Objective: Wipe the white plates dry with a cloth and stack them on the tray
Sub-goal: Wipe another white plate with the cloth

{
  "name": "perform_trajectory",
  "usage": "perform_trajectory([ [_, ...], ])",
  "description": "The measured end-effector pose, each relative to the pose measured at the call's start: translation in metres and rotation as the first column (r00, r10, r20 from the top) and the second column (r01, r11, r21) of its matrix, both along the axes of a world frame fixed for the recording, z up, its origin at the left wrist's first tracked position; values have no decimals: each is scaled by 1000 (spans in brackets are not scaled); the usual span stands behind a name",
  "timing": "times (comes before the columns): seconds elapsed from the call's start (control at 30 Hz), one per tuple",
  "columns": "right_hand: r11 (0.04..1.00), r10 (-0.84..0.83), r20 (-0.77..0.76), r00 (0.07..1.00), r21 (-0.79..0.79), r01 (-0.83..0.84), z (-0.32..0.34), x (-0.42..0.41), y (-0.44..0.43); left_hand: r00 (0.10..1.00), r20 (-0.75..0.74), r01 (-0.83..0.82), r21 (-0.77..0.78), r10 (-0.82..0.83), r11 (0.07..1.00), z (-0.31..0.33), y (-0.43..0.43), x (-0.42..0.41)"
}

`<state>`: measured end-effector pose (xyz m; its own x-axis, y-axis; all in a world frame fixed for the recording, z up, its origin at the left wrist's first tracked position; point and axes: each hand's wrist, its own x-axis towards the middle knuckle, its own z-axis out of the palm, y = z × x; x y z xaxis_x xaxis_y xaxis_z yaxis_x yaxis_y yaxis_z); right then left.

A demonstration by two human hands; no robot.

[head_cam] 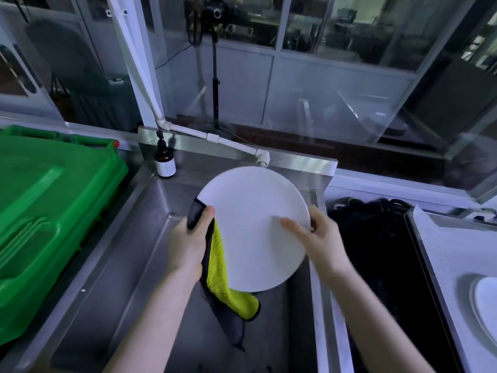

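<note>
Head camera looks down at a white plate [255, 227] held tilted above the steel sink [139, 251], in the middle of the frame. At its left rim the left hand [189, 240] grips a yellow and dark cloth [223, 281], with the thumb pressing the cloth on the plate; the rest hangs below. At the right rim the right hand [320, 238] pinches the plate, thumb on the front, fingers behind. A tray [418, 251] lies at the right edge and carries another plate [486, 305]. A green crate [40, 211] stands at the left, and a brown bottle [164, 160] behind the sink.
</note>
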<state>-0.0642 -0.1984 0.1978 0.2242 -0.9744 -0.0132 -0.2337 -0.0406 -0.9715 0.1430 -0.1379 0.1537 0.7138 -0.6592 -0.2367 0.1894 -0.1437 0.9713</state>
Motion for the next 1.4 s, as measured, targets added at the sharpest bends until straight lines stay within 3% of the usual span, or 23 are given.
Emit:
perform_trajectory([
  [0.07,986,162,-139,977,-25,-167,22,-8,-16,971,191,156,-40,-146,987,11,-3,6],
  [0.17,921,330,-437,836,-44,-387,37,2,-29,778,472,457,31,-416,889,27,-11,1],
  [0.2,908,353,-486,799,-27,-418,37,7,-29,711,535,500,71,-456,863,30,-12,-2],
  [0.27,908,373,-437,818,-11,-419,32,10,-24,659,575,527,109,-486,843,32,-12,-4],
  [0.37,949,296,-238,925,-37,-313,25,3,-21,797,391,501,1,-461,866,23,-7,0],
  [0.43,997,65,-85,994,-46,-69,14,3,-16,933,253,271,-18,-258,962,11,-3,-3],
  [0.53,942,-326,205,923,154,298,-14,19,2,993,-91,-76,-9,75,997,-7,2,-21],
  [0.6,898,-415,242,877,263,353,-30,28,14,970,-203,-137,14,137,990,-15,2,-23],
  [0.7,972,-193,163,968,163,167,-22,17,12,992,-118,-31,15,33,999,-12,3,-8],
  [0.8,992,115,-44,992,-46,-117,12,0,-13,972,169,166,-12,-161,986,4,1,4],
  [0.9,902,397,-344,851,-28,-431,33,6,-29,777,484,440,42,-403,897,25,-6,-2],
  [0.97,876,429,-452,782,-3,-483,34,14,-28,660,601,496,102,-451,862,32,-11,-7],
  [1.0,879,412,-464,784,-27,-477,32,16,-26,644,609,499,123,-463,858,33,-12,-7],
  [1.1,928,320,-355,878,-69,-366,25,12,-25,745,505,473,60,-436,879,24,-11,-1],
  [1.2,1000,-12,-34,999,-5,12,11,13,-20,942,292,182,-36,-164,983,8,-10,-3],
  [1.3,909,-387,250,887,266,322,-17,30,-3,993,25,-115,26,114,993,-1,-18,-12],
  [1.33,888,-423,257,869,309,341,-23,33,2,993,-1,-118,43,119,992,-4,-20,-11],
  [1.4,925,-326,203,923,269,268,-24,26,-1,1000,-4,-18,37,18,999,-5,-23,-4],
])
